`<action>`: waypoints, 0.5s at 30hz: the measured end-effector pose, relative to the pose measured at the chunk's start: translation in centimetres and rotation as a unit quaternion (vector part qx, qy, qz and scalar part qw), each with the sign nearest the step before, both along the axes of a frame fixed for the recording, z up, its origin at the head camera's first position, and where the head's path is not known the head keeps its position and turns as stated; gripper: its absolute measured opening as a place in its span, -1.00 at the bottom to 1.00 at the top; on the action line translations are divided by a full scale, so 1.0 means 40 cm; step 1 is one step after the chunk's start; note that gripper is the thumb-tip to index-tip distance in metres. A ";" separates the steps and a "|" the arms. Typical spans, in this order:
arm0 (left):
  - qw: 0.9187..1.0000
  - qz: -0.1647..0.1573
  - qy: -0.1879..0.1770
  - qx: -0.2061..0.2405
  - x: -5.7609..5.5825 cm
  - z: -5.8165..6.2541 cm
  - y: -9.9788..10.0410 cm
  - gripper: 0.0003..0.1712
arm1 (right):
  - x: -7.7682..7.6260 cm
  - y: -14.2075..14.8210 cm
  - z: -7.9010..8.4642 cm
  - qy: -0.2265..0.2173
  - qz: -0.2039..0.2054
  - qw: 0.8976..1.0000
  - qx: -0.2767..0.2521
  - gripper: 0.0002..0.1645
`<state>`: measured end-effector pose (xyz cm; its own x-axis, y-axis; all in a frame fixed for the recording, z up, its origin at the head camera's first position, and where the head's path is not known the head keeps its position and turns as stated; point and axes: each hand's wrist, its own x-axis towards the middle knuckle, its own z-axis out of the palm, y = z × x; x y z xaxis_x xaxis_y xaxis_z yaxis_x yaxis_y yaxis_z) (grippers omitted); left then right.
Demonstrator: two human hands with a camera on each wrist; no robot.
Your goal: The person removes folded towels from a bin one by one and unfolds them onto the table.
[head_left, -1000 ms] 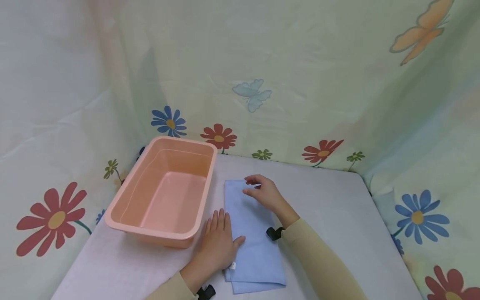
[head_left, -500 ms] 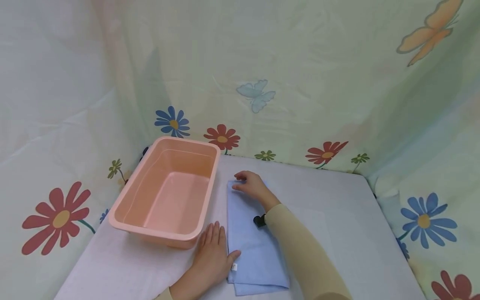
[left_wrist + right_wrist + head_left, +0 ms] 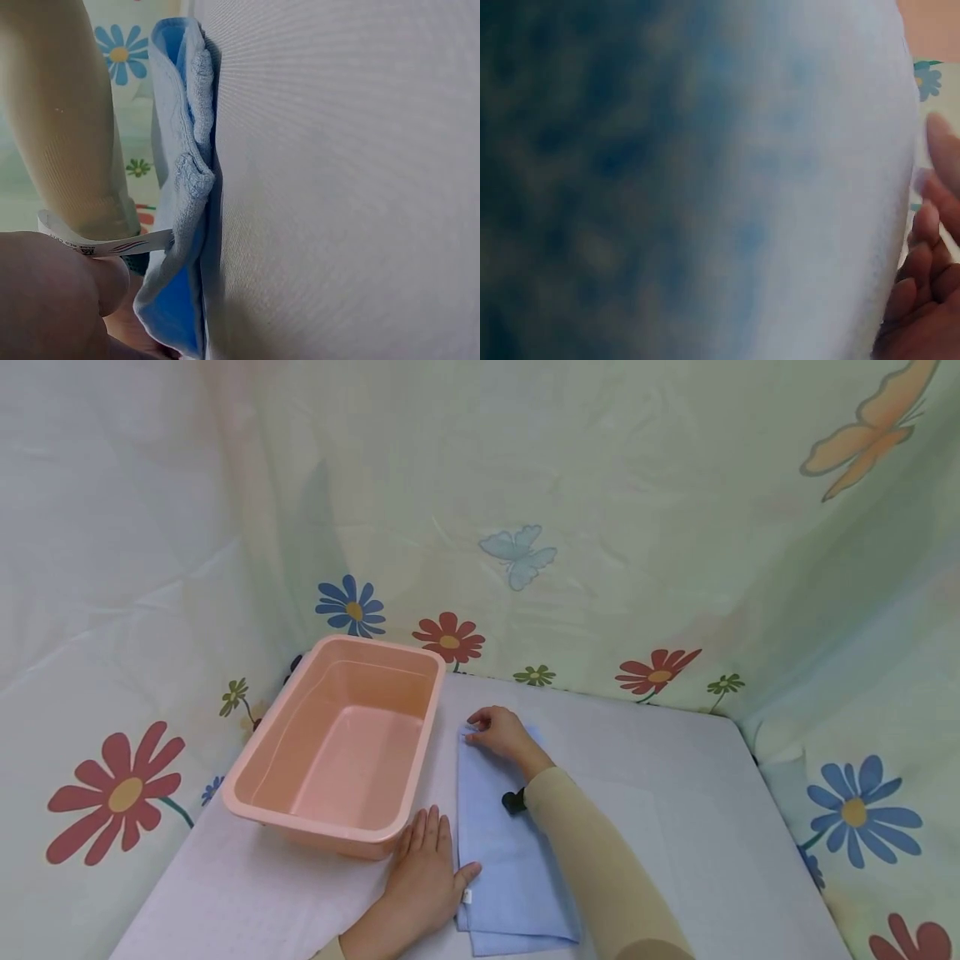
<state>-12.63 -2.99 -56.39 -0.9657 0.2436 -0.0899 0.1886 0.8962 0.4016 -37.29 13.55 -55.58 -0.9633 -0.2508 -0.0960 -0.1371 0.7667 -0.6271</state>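
I have the right hand (image 3: 504,735) at the far left corner of the blue cloth (image 3: 498,852), thumb and fingers bent towards each other in a narrow curl. The right wrist view is blurred, so I cannot tell whether they pinch the fabric or only hover at it; a curl like that suits picking at one thin edge. The left hand (image 3: 427,881) lies flat with straight fingers on the table, its thumb spread across the cloth's left edge beside the small white tag (image 3: 467,897). I read this as an anchor: the flat palm braces while the thumb keeps the near part from sliding. In the left wrist view I can see that edge from the side, its layers loosely stacked, which would explain why it needs steadying.

The cloth lies folded in a long strip running away from the person, so each hand has its own end to mind. Just left of it, close to the left fingertips, the pink basin (image 3: 360,777) stands upright, probably set aside to leave working room on the white-covered table (image 3: 660,785). Beyond, the flower-printed curtain (image 3: 637,527) closes off the background.
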 end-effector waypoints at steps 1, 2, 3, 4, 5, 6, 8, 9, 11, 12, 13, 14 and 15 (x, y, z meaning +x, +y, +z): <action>1.000 0.000 -0.003 0.000 -0.001 -0.001 0.000 0.09 | 0.000 0.000 -0.001 -0.002 -0.002 1.000 0.009 -0.69; 1.000 0.000 -0.005 -0.001 -0.001 -0.001 0.000 0.09 | 0.000 -0.001 -0.002 -0.003 -0.005 1.000 0.016 -0.72; 1.000 0.000 -0.006 -0.001 -0.002 -0.002 0.001 0.08 | -0.001 -0.001 -0.004 -0.003 -0.007 1.000 0.022 -0.76; 1.000 -0.002 -0.004 -0.002 -0.003 -0.003 0.001 0.08 | -0.002 -0.002 -0.006 -0.003 -0.009 1.000 0.026 -0.78; 1.000 -0.003 -0.002 -0.003 -0.003 -0.005 0.001 0.08 | -0.003 -0.002 -0.007 -0.003 -0.011 1.000 0.029 -0.80; 1.000 -0.004 -0.001 -0.004 -0.004 -0.007 0.001 0.07 | -0.003 -0.002 -0.008 -0.002 -0.013 0.999 0.030 -0.82; 1.000 -0.007 0.003 -0.007 -0.004 -0.010 0.002 0.07 | -0.004 -0.002 -0.010 0.001 -0.014 1.000 0.025 -0.83; 1.000 -0.009 0.004 -0.008 -0.004 -0.011 0.002 0.07 | -0.003 -0.001 -0.010 0.003 -0.014 1.000 0.020 -0.84; 1.000 -0.011 0.004 -0.010 -0.004 -0.014 0.003 0.07 | -0.002 0.001 -0.009 0.009 -0.013 1.000 0.007 -0.86; 1.000 -0.012 0.004 -0.008 -0.004 -0.014 0.004 0.07 | -0.001 0.002 -0.008 0.013 -0.014 1.000 0.001 -0.87; 1.000 -0.013 0.004 -0.008 -0.004 -0.014 0.004 0.08 | 0.000 0.003 -0.008 0.017 -0.015 1.000 -0.007 -0.88; 1.000 -0.014 0.003 -0.007 -0.005 -0.014 0.004 0.08 | 0.001 0.005 -0.007 0.022 -0.016 1.000 -0.015 -0.88; 1.000 -0.015 0.001 -0.007 -0.005 -0.014 0.004 0.08 | 0.002 0.007 -0.007 0.026 -0.018 0.999 -0.023 -0.88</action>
